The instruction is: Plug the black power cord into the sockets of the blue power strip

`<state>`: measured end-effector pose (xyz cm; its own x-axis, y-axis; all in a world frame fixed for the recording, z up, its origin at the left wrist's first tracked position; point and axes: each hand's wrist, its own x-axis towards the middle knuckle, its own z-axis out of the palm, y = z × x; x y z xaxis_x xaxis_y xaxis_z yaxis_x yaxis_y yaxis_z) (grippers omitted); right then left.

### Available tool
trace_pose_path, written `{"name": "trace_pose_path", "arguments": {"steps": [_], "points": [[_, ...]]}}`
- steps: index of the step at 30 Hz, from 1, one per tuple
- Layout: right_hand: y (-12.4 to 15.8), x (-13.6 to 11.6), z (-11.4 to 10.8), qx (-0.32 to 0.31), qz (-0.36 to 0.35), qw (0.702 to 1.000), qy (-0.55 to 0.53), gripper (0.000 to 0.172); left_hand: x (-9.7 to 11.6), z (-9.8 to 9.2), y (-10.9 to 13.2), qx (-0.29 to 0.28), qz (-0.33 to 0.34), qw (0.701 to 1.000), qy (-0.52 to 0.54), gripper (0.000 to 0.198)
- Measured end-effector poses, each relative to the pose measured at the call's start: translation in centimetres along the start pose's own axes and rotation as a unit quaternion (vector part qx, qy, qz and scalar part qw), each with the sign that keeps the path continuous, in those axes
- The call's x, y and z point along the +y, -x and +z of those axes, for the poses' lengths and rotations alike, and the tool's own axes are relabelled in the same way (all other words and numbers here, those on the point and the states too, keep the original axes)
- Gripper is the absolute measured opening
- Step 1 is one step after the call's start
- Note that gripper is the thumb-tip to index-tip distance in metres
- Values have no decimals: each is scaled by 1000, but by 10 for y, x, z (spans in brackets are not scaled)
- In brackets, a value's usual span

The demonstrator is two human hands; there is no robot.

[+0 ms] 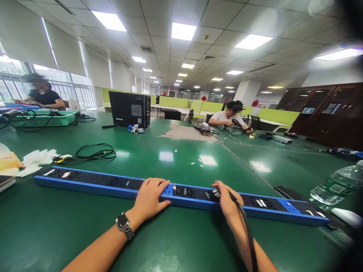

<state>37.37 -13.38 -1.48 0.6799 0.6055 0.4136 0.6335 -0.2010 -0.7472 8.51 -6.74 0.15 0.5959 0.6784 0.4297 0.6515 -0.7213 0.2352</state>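
A long blue power strip with black sockets lies across the green table. My left hand rests on its middle, fingers over the top edge and thumb along the front side; a watch is on that wrist. Right of it, my right hand is closed around the end of a black cable, whose plug is at the strip's sockets. Whether the plug sits in a socket cannot be made out. The cable runs back along my right forearm.
On the green table are a coiled cable, crumpled tissues, a black computer case, a green basket and a water bottle at right. Two people sit farther off, one left, one at centre right.
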Motion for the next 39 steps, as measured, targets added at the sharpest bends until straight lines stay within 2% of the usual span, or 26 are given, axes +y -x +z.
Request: {"name": "trace_pose_path", "arguments": {"steps": [3, 6, 10, 15, 22, 25, 27, 30, 33, 35, 37, 39], "points": [[18, -36, 11, -104, -24, 994, 27, 48, 0, -1, -1, -2, 0, 1000, 2, 63], [26, -54, 12, -133, -36, 988, 68, 47, 1, -2, -2, -4, 1, 1000, 5, 62], [28, -60, 9, -157, -59, 979, 119, 49, 1, -2, -1, -6, -2, 1000, 12, 60], [32, -56, 9, -152, -96, 972, 149, 53, 1, -2, 0, 0, -4, 1000, 17, 59], [45, -60, 23, -68, -73, 981, 164, 53, 3, -4, 1, -6, -11, 1000, 21, 59], [52, -59, 29, -65, -56, 983, 164, 52, 4, -4, 1, -10, -12, 1000, 24, 60], [54, -52, 28, -81, -78, 977, 181, 53, 3, -4, 1, -8, -11, 1000, 26, 60], [43, -36, 14, -153, -128, 961, 191, 66, 0, -3, 2, -5, -7, 1000, 29, 61], [11, -31, -14, -314, -160, 920, 172, 80, -2, -2, 2, -3, -4, 999, 31, 61], [-15, -41, -29, -395, -164, 890, 158, 75, -1, -1, 2, -1, -5, 999, 34, 59], [-35, -60, -32, -388, -140, 895, 169, 55, -1, -2, 2, 1, -9, 999, 36, 57], [-43, -80, -18, -363, -125, 905, 184, 44, 0, -2, 2, 2, -12, 999, 36, 56]]}}
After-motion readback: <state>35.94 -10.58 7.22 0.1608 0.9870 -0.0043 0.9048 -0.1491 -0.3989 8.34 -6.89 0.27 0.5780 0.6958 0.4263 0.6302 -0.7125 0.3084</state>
